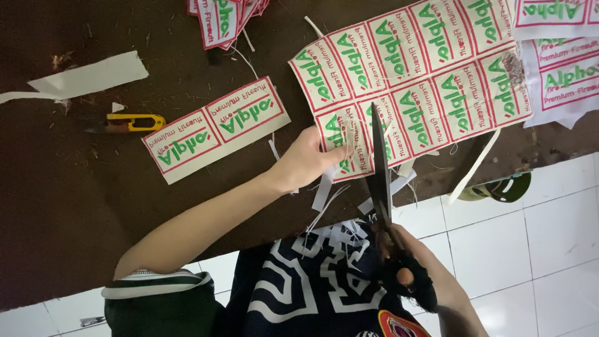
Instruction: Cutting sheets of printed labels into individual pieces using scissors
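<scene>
Fingers of the left hand (310, 156) are bent and pinch the near edge of a big sheet of labels (412, 81), with the thumb on top of it. That sheet lies on the dark brown table (62, 206), in the middle and a bit to the right. It is white cloth with two rows of small boxes, each with a red frame and green letters, and its near edge looks frayed with loose threads. Fingers of the right hand (430, 274) are curled tight through the black handles of a pair of scissors (382, 168). The long dark blades point away from the person and lie over the near row of the sheet, just right of the left hand. I cannot tell how far the blades are open. Thin white strips (331, 187) hang off the table edge near the hands and lie on the person's dark patterned clothes. To the left lies a cut-off piece with two labels (215, 128). Farther left is a small yellow thread snipper (128, 123) and a plain white strip (87, 76). More labels are stacked at the far edge (224, 19) and at the far right (561, 62). White floor tiles (549, 237) show past the table on the near right.
</scene>
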